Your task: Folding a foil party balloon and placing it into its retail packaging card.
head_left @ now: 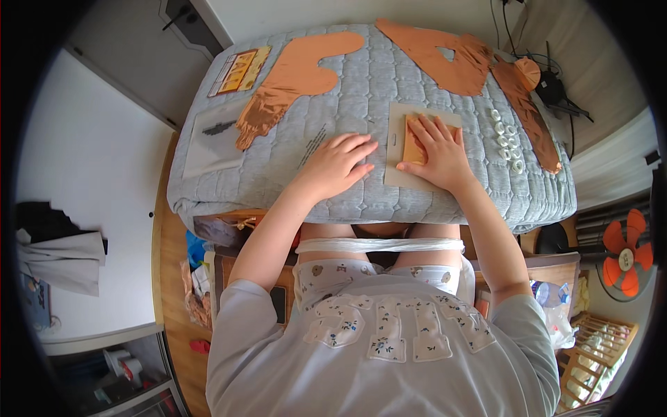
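My right hand (438, 154) lies flat with spread fingers on an orange sheet piece (413, 147), which rests on a beige card (396, 132) on the grey quilted table cover (361, 90). My left hand (337, 165) rests palm down beside it, on a clear plastic sheet (314, 144), fingertips near the card's left edge. Neither hand grips anything.
Large orange cut-out shapes (306, 66) (445, 52) lie at the far side, a long orange strip (531, 115) at the right. Several small white rings (507, 139) sit right of the card. A clear bag (215, 132) and a printed sheet (240, 69) lie left. An orange fan (625, 254) stands right.
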A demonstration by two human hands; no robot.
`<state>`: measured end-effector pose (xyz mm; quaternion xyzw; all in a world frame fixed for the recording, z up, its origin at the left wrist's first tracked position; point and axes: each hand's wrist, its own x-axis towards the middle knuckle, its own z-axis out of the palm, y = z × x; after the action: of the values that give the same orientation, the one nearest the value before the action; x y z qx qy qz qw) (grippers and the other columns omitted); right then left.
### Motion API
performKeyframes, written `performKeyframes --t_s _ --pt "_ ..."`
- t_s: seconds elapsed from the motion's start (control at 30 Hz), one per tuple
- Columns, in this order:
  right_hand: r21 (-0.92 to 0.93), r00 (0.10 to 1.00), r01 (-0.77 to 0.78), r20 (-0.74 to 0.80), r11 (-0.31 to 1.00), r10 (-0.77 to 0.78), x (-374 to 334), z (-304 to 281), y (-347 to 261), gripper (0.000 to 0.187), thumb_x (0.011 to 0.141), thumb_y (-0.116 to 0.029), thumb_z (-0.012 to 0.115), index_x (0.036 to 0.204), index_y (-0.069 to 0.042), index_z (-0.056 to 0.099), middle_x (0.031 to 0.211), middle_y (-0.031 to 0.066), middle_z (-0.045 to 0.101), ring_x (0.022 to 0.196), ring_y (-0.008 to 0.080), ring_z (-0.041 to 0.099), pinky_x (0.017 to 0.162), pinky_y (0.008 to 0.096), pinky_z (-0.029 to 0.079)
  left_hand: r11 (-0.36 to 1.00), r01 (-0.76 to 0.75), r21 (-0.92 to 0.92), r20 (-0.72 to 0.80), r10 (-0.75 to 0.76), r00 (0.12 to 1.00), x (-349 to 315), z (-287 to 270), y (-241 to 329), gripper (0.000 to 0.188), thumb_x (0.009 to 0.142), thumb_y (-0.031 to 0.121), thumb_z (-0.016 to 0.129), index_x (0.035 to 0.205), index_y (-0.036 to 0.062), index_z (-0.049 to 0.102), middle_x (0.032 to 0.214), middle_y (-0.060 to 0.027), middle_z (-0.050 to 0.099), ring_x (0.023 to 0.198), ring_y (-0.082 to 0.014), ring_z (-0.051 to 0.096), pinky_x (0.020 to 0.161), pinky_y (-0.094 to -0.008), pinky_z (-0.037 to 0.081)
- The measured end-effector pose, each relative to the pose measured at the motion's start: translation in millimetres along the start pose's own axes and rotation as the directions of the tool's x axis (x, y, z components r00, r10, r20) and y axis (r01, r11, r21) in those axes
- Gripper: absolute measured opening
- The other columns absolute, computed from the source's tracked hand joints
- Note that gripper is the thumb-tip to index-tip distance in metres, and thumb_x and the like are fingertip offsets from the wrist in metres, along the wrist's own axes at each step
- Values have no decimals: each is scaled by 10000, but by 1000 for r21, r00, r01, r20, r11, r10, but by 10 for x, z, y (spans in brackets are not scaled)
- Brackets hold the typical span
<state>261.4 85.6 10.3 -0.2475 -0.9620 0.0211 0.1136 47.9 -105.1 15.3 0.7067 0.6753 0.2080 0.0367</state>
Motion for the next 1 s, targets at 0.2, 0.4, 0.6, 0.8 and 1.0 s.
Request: performKeyframes --t_s 0.2,0.4,0.6,0.8,1.0 --pt "-22 1000 -24 -15 999 24 6 34 -22 1057 769 -829 651 1600 -217 421 1668 88 380 1553 378 299 1211 702 161 990 132 51 -33 -131 991 -42 145 126 589 1034 428 572 1501 78 495 1599 -160 459 1504 -326 394 1227 -466 320" --pt "-45 1000 -19 -13 999 18 23 60 3 1050 776 -836 639 1597 -217 424 1669 85 378 1553 375 301 1210 699 165 960 219 176 -152 -194 969 -75 340 278 579 1028 444 569 1476 81 531 1604 -199 440 1513 -384 368 1224 -544 304" --pt "-49 1000 -12 -14 999 12 29 60 6 1052 778 -841 633 1595 -210 427 1668 89 379 1553 374 300 1206 701 168 916 366 166 -214 -329 920 14 437 459 595 1018 456 569 1482 86 544 1593 -225 446 1512 -442 348 1212 -602 290" --pt "-41 1000 -18 -13 999 18 24 47 -7 1047 780 -826 640 1593 -201 428 1663 93 387 1553 378 299 1207 700 164 915 383 125 -251 -345 905 124 545 509 562 1043 384 548 1511 79 489 1582 -233 459 1490 -444 393 1197 -619 309" --pt "-24 1000 -21 -16 999 21 15 46 -9 1046 774 -812 654 1596 -208 423 1659 95 395 1554 385 296 1206 702 165 928 366 61 -252 -341 906 151 559 549 551 1036 269 549 1517 23 439 1553 -236 489 1478 -421 419 1205 -596 316"
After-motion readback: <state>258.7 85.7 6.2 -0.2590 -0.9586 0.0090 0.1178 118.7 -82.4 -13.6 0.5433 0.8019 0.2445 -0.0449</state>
